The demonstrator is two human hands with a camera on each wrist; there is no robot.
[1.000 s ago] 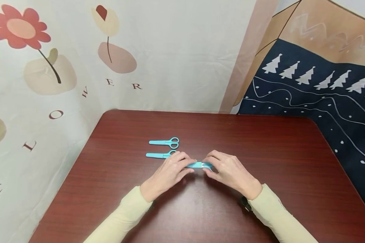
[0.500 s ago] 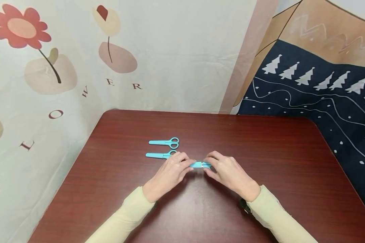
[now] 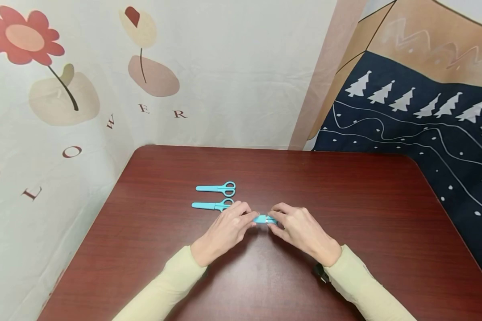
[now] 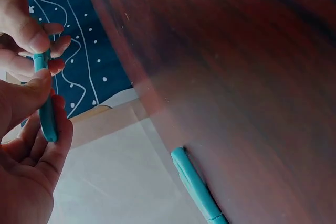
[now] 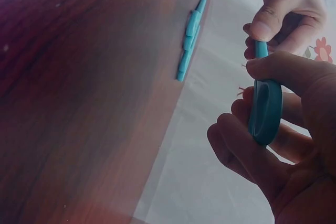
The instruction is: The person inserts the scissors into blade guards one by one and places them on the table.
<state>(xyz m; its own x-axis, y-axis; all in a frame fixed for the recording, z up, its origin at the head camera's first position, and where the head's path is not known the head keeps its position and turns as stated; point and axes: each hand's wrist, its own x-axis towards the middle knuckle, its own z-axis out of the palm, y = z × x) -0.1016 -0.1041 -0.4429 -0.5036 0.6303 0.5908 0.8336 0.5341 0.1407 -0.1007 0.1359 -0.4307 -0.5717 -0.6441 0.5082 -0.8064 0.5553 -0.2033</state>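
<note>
In the head view, a pair of turquoise scissors (image 3: 261,219) in a matching blade cover is held level between both hands over the table. My left hand (image 3: 225,229) pinches the covered blade end between thumb and fingers. My right hand (image 3: 305,234) grips the handle end, and its fingers hide most of the loops. A narrow pale strip shows between cover and handles. From the left wrist, the rounded tip of the blade cover (image 4: 48,121) lies against the left fingers. The right wrist view shows a handle loop (image 5: 269,111) between the right thumb and fingers.
Two more turquoise scissors lie on the reddish-brown table (image 3: 365,191): the far pair (image 3: 215,188) and a nearer pair (image 3: 205,205), whose handles are partly behind the left hand. A printed cloth (image 3: 233,80) hangs behind the table.
My left hand has shifted slightly right along the cover, closer to the right hand. The right hand keeps its grip almost in place, and the two scissors on the table lie still.
</note>
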